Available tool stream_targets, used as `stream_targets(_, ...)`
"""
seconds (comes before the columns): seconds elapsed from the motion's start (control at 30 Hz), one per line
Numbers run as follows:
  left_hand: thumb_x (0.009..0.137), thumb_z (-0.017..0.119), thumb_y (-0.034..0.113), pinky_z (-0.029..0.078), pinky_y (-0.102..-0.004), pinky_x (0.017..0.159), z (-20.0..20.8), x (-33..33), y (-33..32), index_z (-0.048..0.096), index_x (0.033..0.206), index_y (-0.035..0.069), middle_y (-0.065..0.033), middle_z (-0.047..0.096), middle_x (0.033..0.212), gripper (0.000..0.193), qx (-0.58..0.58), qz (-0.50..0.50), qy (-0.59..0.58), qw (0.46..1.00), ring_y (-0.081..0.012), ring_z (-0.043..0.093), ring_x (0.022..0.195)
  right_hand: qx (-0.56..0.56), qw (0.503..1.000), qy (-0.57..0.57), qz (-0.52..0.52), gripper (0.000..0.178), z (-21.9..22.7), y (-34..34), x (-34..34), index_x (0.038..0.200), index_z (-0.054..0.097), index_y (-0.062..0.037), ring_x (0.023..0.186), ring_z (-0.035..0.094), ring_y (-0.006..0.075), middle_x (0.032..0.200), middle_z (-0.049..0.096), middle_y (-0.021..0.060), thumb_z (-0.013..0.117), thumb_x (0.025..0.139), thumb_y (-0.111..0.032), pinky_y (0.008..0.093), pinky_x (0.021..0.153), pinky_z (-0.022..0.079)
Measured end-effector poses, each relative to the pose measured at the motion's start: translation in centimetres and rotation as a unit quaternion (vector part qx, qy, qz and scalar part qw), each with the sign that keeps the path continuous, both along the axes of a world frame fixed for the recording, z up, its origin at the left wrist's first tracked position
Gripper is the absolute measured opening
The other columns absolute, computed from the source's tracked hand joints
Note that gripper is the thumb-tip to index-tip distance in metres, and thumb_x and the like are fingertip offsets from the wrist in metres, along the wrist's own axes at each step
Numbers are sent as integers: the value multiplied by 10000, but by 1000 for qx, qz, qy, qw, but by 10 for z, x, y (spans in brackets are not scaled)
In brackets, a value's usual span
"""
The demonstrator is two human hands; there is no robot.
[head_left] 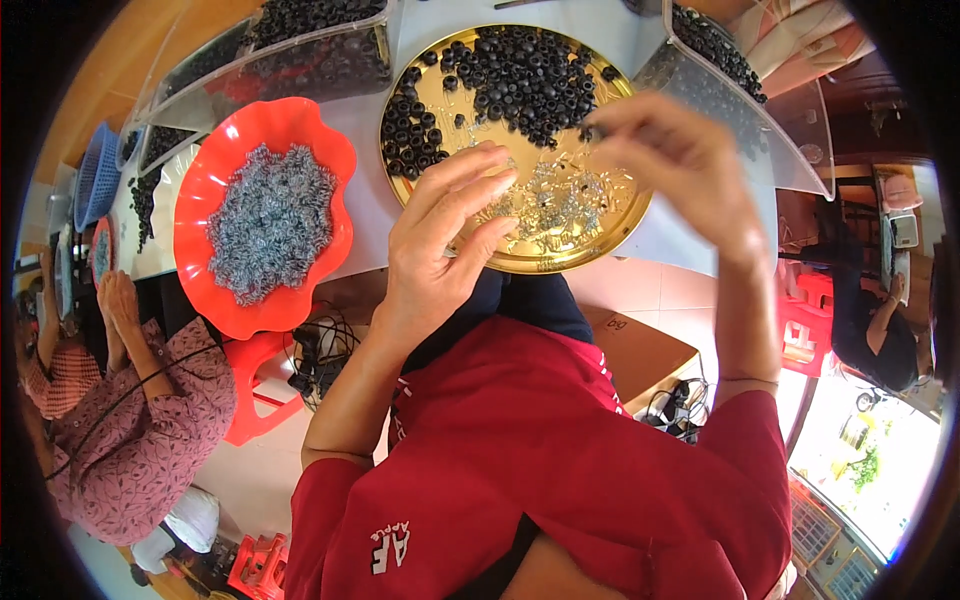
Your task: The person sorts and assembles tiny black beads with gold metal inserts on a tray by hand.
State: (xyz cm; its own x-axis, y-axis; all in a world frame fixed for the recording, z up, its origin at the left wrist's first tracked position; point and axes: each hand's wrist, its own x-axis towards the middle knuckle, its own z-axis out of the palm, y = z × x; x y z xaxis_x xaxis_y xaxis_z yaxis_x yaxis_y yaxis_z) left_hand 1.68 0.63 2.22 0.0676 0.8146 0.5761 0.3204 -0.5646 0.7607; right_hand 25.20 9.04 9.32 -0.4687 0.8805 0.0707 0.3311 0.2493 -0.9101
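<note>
A round gold tray lies on the table in front of me. Black ring-shaped pieces cover its far part, and small silvery metal pieces are scattered over its near part. Above the tray's near left rim is my left hand, fingers bent and thumb apart from them; I see nothing between them. Over the right side of the tray, my right hand is smeared by motion, its fingertips beside the black pieces. Whether it holds a small piece does not show.
Left of the tray stands a red scalloped bowl heaped with silvery coiled pieces. Clear plastic bins of black pieces stand at far left and far right. A person in a patterned top sits at left. A cardboard box lies below.
</note>
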Motion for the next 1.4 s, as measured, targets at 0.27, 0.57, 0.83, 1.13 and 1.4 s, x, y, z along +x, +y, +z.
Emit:
stream_targets(0.27,890,655,-63,559,-287,832,-17,-15,-9,682,1148,-4,-143,660,1208,266,-88,5,-39,995,-228,664,1070,399,804,-324,-299,352,77,96,106,1287,679,-90,784,535,27,1036,715,-46,690,960,-220,166,689,426)
stream_targets(0.57,907,639,-57,562,-277,788,-21,-14,-12,693,1137,9,-130,683,1145,245,-98,19,-34,994,-191,680,989,316,928,-196,34,159,-11,43,4,1050,709,-37,860,671,202,963,689,95,695,892,-19,304,747,528)
stream_targets(0.83,905,649,-32,509,-325,932,-20,-11,-15,689,1115,-3,-118,709,1131,216,-133,19,-60,989,-221,669,1046,334,888,-310,64,178,-70,43,-7,1045,725,-120,857,685,284,1033,659,63,673,890,-189,409,757,560)
stream_targets(1.13,900,647,-65,550,-274,752,-20,-8,-10,689,1144,4,-129,686,1100,258,-92,15,-34,995,-172,674,920,187,961,-203,30,260,-66,34,-4,1144,699,-91,800,685,181,966,687,46,711,902,-186,326,698,551)
stream_targets(1.4,878,683,-60,542,-277,750,-7,11,2,696,1146,11,-123,660,1099,277,-44,24,-98,994,-191,664,909,-198,973,102,63,306,-47,-9,-19,1178,673,-5,719,579,26,917,714,14,730,941,-189,189,600,456)
